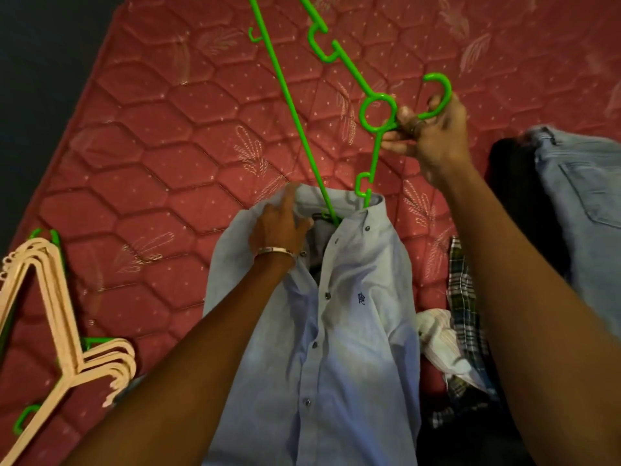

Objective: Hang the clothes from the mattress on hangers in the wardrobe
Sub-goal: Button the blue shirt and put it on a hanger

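A light blue button-up shirt (pixel 339 331) lies front up on the red quilted mattress (pixel 161 156). My left hand (pixel 280 227) grips the left side of its collar. My right hand (pixel 433 136) holds a green plastic hanger (pixel 374 112) by the neck just below its hook. One end of the hanger is pushed down into the shirt's collar opening; the other end rises out of view at the top.
A stack of pale pink hangers (pixel 57 317) with green ones under it lies at the mattress's left edge. At the right lie light blue jeans (pixel 584 196), a dark garment (pixel 514 183), a plaid garment (pixel 465 297) and a white crumpled cloth (pixel 440 344).
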Demonstrator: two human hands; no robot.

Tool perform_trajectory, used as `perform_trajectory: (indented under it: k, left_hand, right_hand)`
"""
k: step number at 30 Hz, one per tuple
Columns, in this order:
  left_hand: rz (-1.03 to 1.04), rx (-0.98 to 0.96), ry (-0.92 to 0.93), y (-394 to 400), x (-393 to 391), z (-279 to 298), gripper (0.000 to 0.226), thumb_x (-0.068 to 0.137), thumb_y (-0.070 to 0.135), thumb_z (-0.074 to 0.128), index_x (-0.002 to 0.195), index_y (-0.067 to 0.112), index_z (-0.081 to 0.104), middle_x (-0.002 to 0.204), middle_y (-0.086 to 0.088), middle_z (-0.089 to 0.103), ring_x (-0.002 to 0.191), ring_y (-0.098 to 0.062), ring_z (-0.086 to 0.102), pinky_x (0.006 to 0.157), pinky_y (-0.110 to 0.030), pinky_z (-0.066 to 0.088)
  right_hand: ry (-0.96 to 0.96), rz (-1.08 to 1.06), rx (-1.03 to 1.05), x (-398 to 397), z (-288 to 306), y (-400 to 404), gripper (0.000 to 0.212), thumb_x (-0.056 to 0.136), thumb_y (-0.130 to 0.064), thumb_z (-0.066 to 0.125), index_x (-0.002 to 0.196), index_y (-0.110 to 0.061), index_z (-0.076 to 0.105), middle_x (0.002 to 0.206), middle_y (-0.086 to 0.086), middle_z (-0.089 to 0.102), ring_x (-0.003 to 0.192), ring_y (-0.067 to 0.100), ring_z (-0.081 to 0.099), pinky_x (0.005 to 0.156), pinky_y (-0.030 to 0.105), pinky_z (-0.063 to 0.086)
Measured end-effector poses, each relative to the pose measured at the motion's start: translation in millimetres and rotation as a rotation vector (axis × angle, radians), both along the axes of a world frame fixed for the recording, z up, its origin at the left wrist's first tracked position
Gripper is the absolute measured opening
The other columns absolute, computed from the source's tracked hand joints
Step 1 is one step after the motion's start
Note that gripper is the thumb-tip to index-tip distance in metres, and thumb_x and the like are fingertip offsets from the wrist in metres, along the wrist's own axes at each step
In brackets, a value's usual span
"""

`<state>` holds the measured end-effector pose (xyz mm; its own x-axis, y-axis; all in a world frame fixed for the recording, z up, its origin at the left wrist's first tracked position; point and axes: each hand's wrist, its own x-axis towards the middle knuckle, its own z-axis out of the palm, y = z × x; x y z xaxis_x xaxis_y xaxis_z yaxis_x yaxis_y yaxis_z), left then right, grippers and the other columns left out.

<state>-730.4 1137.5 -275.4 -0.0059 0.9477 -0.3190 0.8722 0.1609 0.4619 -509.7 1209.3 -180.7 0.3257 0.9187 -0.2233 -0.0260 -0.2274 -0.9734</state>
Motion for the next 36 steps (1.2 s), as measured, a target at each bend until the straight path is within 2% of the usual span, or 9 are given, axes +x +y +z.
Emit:
perform_trajectory:
  k: [4, 8, 12, 16, 21, 26, 28, 31, 36]
  left_hand:
    - [-0.244, -0.227, 0.221, 25, -12, -6, 0.04, 0.083, 0.038, 0.064, 0.122, 0.026, 0.061, 0.125, -0.011, 0.056, 0.113, -0.032, 0.056, 0.083, -0.036, 0.045]
    - [-0.162, -0.073, -0.199, 29, -40, 12, 0.033, 0.084, 0.036, 0.068, 0.092, 0.004, 0.069, 0.087, -0.019, 0.068, 0.081, -0.03, 0.063, 0.07, -0.03, 0.045]
    - [0.246, -0.014, -0.485, 27, -48, 24, 0.043, 0.081, 0.04, 0.072, 0.055, 0.014, 0.049, 0.055, -0.005, 0.046, 0.054, -0.014, 0.044, 0.058, -0.028, 0.042]
    - [0.199, 0.002, -0.585, 32, -50, 33, 0.031, 0.069, 0.007, 0.081, 0.069, 0.027, 0.058, 0.082, -0.001, 0.064, 0.081, -0.017, 0.061, 0.078, -0.032, 0.052]
    - [0.266, 0.19, -0.538, 50, -69, 49, 0.026, 0.075, -0.003, 0.07, 0.072, 0.021, 0.061, 0.079, 0.006, 0.064, 0.071, -0.002, 0.06, 0.075, -0.017, 0.049]
    - [0.283, 0.232, -0.3, 58, -75, 71, 0.014, 0.078, -0.001, 0.064, 0.089, 0.003, 0.072, 0.095, -0.014, 0.071, 0.089, -0.026, 0.066, 0.079, -0.024, 0.047]
    - [0.286, 0.215, -0.27, 58, -70, 76, 0.011, 0.081, -0.001, 0.062, 0.086, 0.0, 0.072, 0.087, -0.013, 0.073, 0.083, -0.02, 0.066, 0.066, -0.02, 0.04]
    - [0.29, 0.091, -0.465, 59, -71, 74, 0.022, 0.083, -0.005, 0.061, 0.067, 0.01, 0.065, 0.047, 0.018, 0.06, 0.045, 0.007, 0.048, 0.048, -0.016, 0.035]
    - [0.129, 0.031, -0.336, 58, -78, 79, 0.02, 0.082, -0.007, 0.062, 0.099, -0.005, 0.07, 0.088, -0.007, 0.066, 0.048, 0.011, 0.05, 0.053, -0.003, 0.037]
  right_hand:
    - [-0.073, 0.083, -0.07, 18, 3, -4, 0.034, 0.094, 0.002, 0.053, 0.089, -0.019, 0.027, 0.072, 0.011, 0.054, 0.047, 0.016, 0.062, 0.055, 0.04, 0.059]
    - [-0.092, 0.122, -0.092, 32, 1, -13, 0.035, 0.093, 0.004, 0.053, 0.089, -0.019, 0.028, 0.065, 0.009, 0.054, 0.044, 0.015, 0.061, 0.053, 0.04, 0.058]
    - [0.031, 0.064, -0.038, 18, -15, -27, 0.034, 0.093, 0.005, 0.053, 0.091, -0.02, 0.03, 0.061, 0.003, 0.06, 0.049, 0.018, 0.064, 0.055, 0.04, 0.06]
    - [0.157, 0.07, -0.018, 0, -38, -42, 0.032, 0.094, 0.005, 0.05, 0.092, -0.02, 0.031, 0.059, 0.003, 0.063, 0.052, 0.021, 0.066, 0.058, 0.041, 0.06]
    - [0.052, 0.243, -0.172, 17, -31, -49, 0.035, 0.093, 0.008, 0.052, 0.096, -0.018, 0.029, 0.051, 0.0, 0.058, 0.046, 0.016, 0.063, 0.053, 0.039, 0.059]
    - [-0.108, 0.38, -0.263, 48, 17, -44, 0.041, 0.092, 0.007, 0.053, 0.125, -0.01, 0.036, 0.058, 0.004, 0.055, 0.049, 0.018, 0.064, 0.049, 0.038, 0.058]
    - [-0.122, 0.447, -0.298, 51, 33, -46, 0.041, 0.09, 0.008, 0.054, 0.123, -0.012, 0.039, 0.069, 0.007, 0.049, 0.052, 0.02, 0.064, 0.052, 0.042, 0.059]
    - [-0.156, 0.503, -0.362, 47, 40, -52, 0.037, 0.091, 0.009, 0.054, 0.11, -0.016, 0.035, 0.073, 0.008, 0.045, 0.05, 0.021, 0.063, 0.049, 0.039, 0.058]
    - [-0.235, 0.374, -0.417, 48, 26, -66, 0.034, 0.092, 0.011, 0.051, 0.104, -0.015, 0.032, 0.067, 0.014, 0.044, 0.039, 0.016, 0.058, 0.041, 0.038, 0.055]
